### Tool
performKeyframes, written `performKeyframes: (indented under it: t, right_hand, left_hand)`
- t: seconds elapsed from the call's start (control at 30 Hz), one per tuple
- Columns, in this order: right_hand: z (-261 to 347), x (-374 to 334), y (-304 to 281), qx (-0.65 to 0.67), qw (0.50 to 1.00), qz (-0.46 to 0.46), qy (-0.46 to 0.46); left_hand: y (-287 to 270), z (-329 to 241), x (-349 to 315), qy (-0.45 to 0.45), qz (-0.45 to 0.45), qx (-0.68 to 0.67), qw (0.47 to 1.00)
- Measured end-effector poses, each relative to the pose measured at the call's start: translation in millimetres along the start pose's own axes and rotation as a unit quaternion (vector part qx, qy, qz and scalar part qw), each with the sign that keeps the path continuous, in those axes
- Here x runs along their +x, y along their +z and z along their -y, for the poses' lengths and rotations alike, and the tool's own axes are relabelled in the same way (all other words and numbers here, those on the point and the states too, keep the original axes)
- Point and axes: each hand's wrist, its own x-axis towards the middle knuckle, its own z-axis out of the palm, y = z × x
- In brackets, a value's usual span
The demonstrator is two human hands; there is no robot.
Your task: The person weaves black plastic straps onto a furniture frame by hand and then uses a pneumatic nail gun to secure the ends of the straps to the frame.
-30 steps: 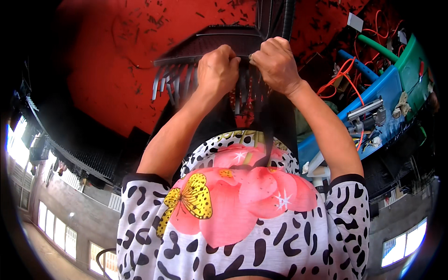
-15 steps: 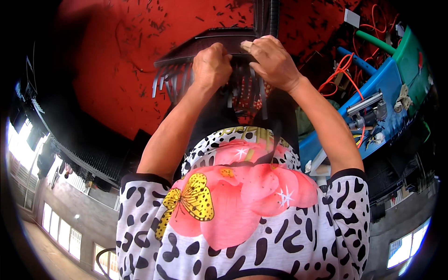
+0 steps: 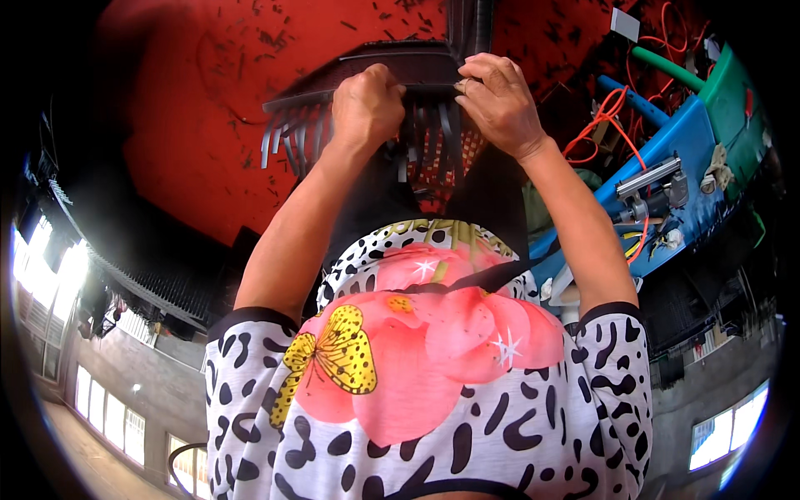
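In front of me is a dark woven furniture piece [image 3: 408, 71] with a ridged frame, several flat black strips [image 3: 292, 137] hanging from its near edge. My left hand [image 3: 367, 108] is closed in a fist at that edge, its fingertips turned away; what it grips is hidden. My right hand [image 3: 504, 104] is at the piece's right corner, thumb and fingers pinched around something small and pale that I cannot make out. A loose dark strip [image 3: 504, 273] crosses the front of my patterned shirt.
Short black scraps [image 3: 267, 37] litter the red floor [image 3: 175, 158]. To the right stand an overturned blue plastic stool [image 3: 679, 137] and a green one [image 3: 733, 108]. A pneumatic tool [image 3: 654, 187] lies on the blue one, with an orange hose [image 3: 612, 121] beside it.
My right hand has shifted slightly right, away from my left hand, which has moved a little left. The loose strip over my shirt has swung to the right.
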Motion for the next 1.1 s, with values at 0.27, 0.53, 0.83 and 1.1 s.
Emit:
performKeyframes:
  t: [0.27,0.53,0.83,1.1]
  right_hand:
    - [-2.2,-3.1,6.3,-0.028,0.999,0.010,-0.020]
    - [0.9,-32.4,-12.6,0.038,0.987,-0.079,0.133]
    - [-0.9,-142.2,-65.9,0.098,0.921,0.036,0.376]
    - [-80.4,-351.0,-189.5,0.009,0.792,0.008,0.610]
  left_hand:
    - [6.7,6.4,1.6,0.006,-0.004,0.005,1.000]
    - [9.9,12.2,4.7,0.003,-0.003,0.018,1.000]
    - [17.3,-29.1,-0.7,0.017,-0.016,0.017,1.000]
    - [75.1,-95.4,-9.2,-0.038,0.016,-0.036,0.999]
